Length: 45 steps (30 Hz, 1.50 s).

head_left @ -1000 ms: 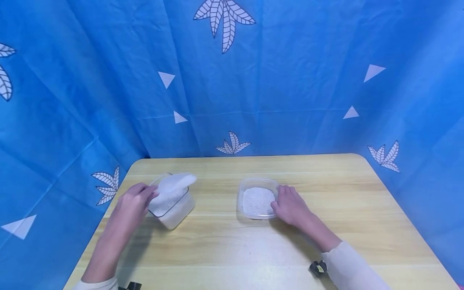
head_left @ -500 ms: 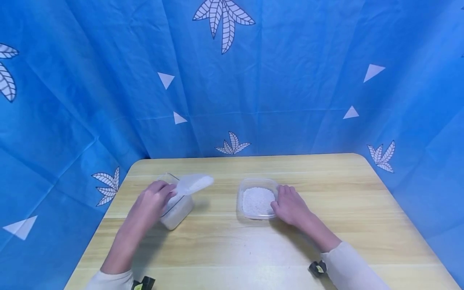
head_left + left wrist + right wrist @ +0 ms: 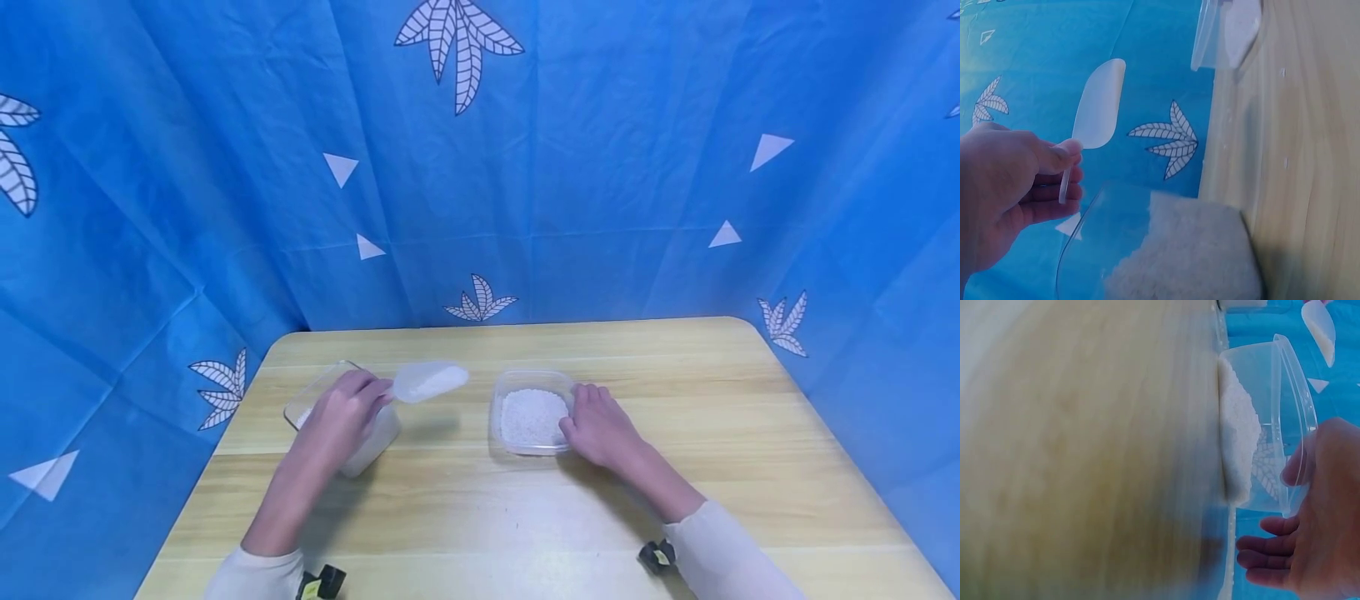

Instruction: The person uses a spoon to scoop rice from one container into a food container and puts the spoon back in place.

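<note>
My left hand pinches the handle of a translucent white scoop between thumb and fingers. White grains show in the scoop in the right wrist view. It is held in the air, right of a clear bin, which my left hand partly covers in the head view. Heaped rice-like white grains fill part of that bin in the left wrist view. My right hand grips the right rim of a clear plastic container, thumb inside and fingers outside. White grains cover the container's bottom.
Both containers stand on a light wooden table, with a gap between them. A few stray grains lie on the tabletop. Behind the table hangs a blue curtain with leaf and triangle prints.
My left hand has carried the scoop rightward from above the left bin into the gap toward the other container. The right hand has stayed in place on the rim.
</note>
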Tool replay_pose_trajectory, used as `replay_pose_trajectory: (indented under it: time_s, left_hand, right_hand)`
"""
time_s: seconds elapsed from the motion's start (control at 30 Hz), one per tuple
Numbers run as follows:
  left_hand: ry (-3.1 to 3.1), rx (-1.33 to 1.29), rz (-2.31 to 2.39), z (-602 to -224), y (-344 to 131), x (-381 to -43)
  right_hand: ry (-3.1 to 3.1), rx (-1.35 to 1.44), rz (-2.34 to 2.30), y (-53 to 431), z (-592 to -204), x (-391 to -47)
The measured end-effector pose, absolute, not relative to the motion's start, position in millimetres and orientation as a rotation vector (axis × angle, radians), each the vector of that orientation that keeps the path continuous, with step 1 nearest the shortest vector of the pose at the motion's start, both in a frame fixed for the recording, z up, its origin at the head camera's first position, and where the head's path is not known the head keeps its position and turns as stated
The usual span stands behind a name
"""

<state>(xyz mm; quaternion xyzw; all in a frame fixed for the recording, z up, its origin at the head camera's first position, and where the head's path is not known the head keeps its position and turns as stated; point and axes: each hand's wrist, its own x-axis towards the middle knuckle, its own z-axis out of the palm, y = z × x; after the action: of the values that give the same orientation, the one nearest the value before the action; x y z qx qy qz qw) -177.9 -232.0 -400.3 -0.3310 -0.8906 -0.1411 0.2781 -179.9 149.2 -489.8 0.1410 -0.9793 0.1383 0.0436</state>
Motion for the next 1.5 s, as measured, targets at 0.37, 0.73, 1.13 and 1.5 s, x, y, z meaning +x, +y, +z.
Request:
replay_pose_trajectory:
  time_s: [0.37, 0.73, 1.13, 1.5]
  left_hand:
    - [-2.474, -0.923, -0.371, -405, -204, -182]
    - [-2.439, -1.015, -0.331, -421, -181, -189]
    - [-2.426, -1.087, -0.22, -430, -163, -190]
    - [-2.45, -1.145, -0.086, -430, -151, -191]
  right_hand:
    - [-2.997, 0.443, 0.42, 150, -487, -181]
    - [-2.983, 0.434, 0.345, 144, -491, -179]
    - [-2.962, 0.408, 0.303, 140, -494, -175]
    - [-2.981, 0.382, 0.318, 141, -491, -174]
